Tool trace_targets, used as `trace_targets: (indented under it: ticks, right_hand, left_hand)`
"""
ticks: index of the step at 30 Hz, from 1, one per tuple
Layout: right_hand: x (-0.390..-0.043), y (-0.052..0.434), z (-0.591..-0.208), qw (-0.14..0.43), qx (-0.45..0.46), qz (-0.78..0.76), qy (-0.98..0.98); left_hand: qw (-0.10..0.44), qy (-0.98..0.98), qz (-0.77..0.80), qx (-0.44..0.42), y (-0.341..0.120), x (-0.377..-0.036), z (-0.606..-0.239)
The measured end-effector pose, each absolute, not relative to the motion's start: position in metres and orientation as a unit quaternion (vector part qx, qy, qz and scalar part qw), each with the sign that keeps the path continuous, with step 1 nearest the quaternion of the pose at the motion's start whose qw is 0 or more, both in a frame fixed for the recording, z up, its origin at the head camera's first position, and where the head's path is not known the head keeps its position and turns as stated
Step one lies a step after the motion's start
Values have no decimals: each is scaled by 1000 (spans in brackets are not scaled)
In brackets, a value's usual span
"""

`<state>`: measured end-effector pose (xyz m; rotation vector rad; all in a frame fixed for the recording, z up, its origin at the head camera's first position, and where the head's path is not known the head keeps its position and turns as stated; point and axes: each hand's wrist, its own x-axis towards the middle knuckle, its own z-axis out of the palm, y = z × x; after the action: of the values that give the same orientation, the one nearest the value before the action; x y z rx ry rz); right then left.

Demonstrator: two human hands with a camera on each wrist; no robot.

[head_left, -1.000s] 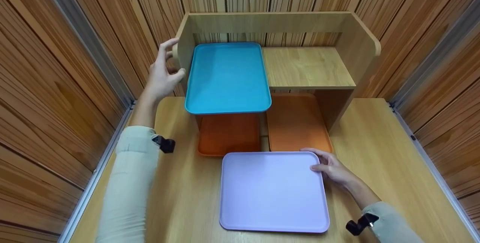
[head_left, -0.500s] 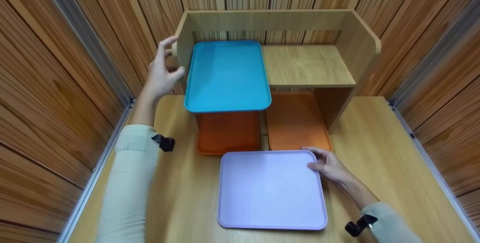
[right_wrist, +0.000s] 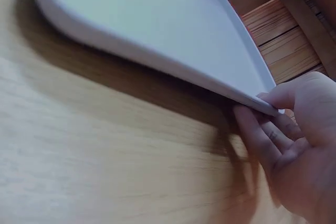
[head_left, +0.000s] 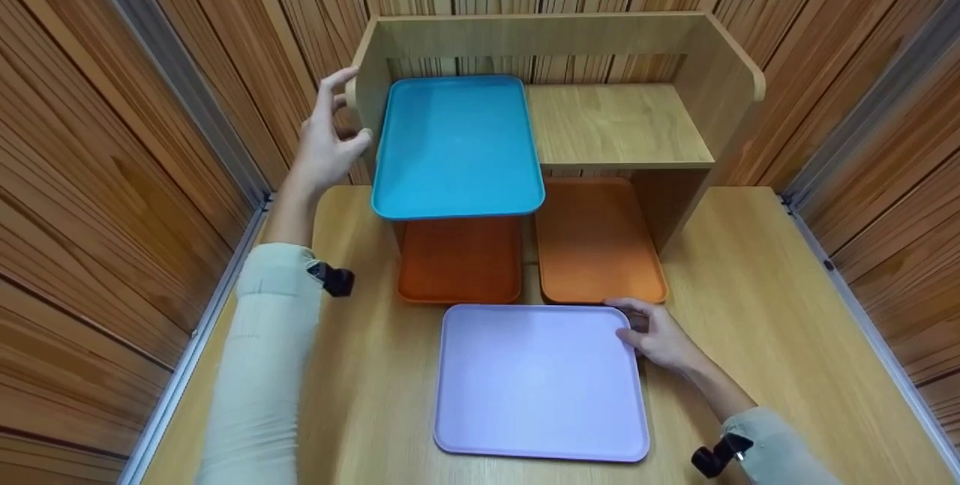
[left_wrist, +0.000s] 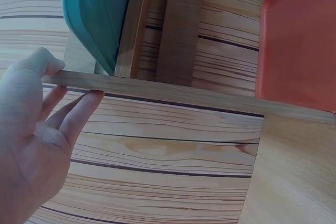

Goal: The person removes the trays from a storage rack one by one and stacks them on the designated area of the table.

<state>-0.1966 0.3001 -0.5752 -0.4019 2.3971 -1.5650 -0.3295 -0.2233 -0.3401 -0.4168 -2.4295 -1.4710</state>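
A: Nearest item?
B: One lavender tray (head_left: 540, 380), flat, rounded corners, over the near middle of the counter (head_left: 360, 395), well in from its left and right edges. The right wrist view showed a gap and shadow under the gripped side; whether the rest touched could not be told.

A: Its holder?
B: The right hand (head_left: 664, 336), pinching the tray's far right corner, thumb above the rim, fingers beneath, parted only by the rim's thickness.

A: Next, going back?
B: Two lower trays, side by side: a red-orange tray (head_left: 461, 264) toward the counter's left edge, an orange tray (head_left: 600, 245) toward its right. Their front rims lay just beyond the lavender one.

A: The other hand?
B: The left hand (head_left: 326, 136), thumb inside and fingers outside, gripping the left side panel of a wooden shelf (head_left: 615, 125), itself placed by the counter's far edge.

A: Farthest stock?
B: One blue tray (head_left: 459, 148), on the shelf's upper board, left part, its front overhanging.

A: Step in hand, next requirement?
B: By judgement, handling the lavender tray while steadying the shelf. The next move seemed to call for a firm corner pinch, a level tray, clearance from the front rims and a steady left grip.
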Motion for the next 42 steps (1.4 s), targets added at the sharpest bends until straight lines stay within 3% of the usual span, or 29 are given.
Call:
trace_targets:
  ticks: [7,14,23,33,42]
  right_hand:
    - [-194,298,-580,109,-134,-495,852]
    - [-192,288,-585,37,-125,-432,892]
    - [-188,278,-589,-11,-102,-413,905]
    - [-189,279,-582,12,-115,-386,915]
    - [-189,279,-551,52,-129,-377,916]
  left_hand:
    - [135,-840,-506,-141,-223,-332,-341]
    - [145,-842,-498,-148,-224,-330,-342]
    - [137,-841,-504,-140,-222,-332,-343]
    - [135,-844,-501,-136,-223,-332,-342]
    - [143,-840,-503,-146,-222,-329,-341]
